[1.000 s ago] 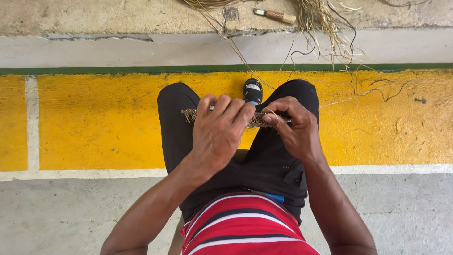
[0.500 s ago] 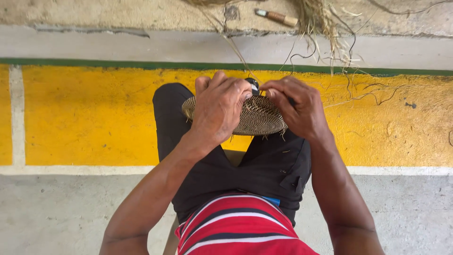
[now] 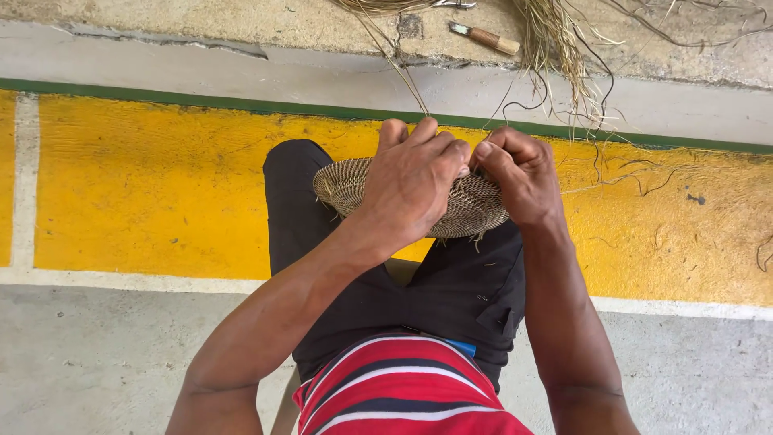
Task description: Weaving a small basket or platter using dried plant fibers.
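Observation:
A round woven coil disc [image 3: 348, 187] of tan and dark fibre rests over my knees, its flat face tilted towards me. My left hand [image 3: 412, 184] lies across its middle and grips the far rim with bent fingers. My right hand [image 3: 519, 176] pinches the same far rim on the right side, fingertips almost touching those of the left. Thin fibre strands [image 3: 400, 76] run from the disc's far edge up to the ledge. I sit in black trousers [image 3: 451, 298] and a red striped shirt.
A grey concrete ledge [image 3: 241, 24] runs along the top, with a bundle of dry grass fibres [image 3: 555, 40] and a small wooden-handled tool [image 3: 485, 36] on it. Below it the wall is yellow [image 3: 145, 185] with a green line. The floor is grey concrete.
The disc went from edge-on to tilted up with its flat face showing. Both hands shifted to its far rim and drew closer together.

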